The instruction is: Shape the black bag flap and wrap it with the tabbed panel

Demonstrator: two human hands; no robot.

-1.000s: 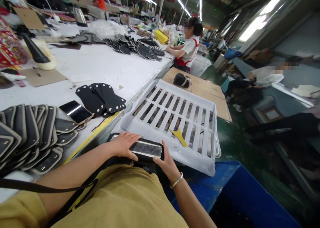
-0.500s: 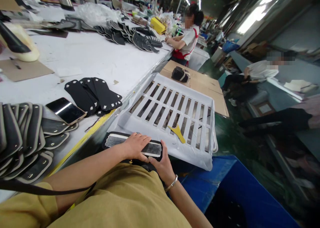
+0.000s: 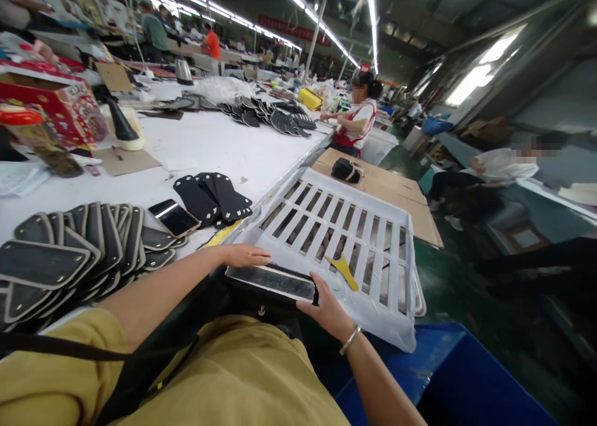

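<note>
A long black piece (image 3: 275, 283) lies in front of my body, with a dark grey panel edged in a pale line on its upper face. My left hand (image 3: 246, 255) rests at its far left edge, fingers stretched out flat. At the right end, my right hand (image 3: 328, 306) grips the piece, the thumb on top and the fingers round the far corner. A small metal stud (image 3: 262, 310) shows on the black material below. Just beyond lies a white slatted rack (image 3: 298, 255), with a yellow forked tool (image 3: 344, 272) on it.
On the white table (image 3: 196, 143) at left lie dark panels with pale edges (image 3: 69, 258), a phone (image 3: 174, 218) and black pieces with white patches (image 3: 212, 196). A blue bin (image 3: 448, 357) stands at lower right. Cardboard (image 3: 392, 186) lies beyond the rack; a co-worker (image 3: 359, 121) stands farther off.
My left hand has slid from the middle of the panel to its left end, its fingers straightening. My right hand stays at the right end. The view has tilted up.
</note>
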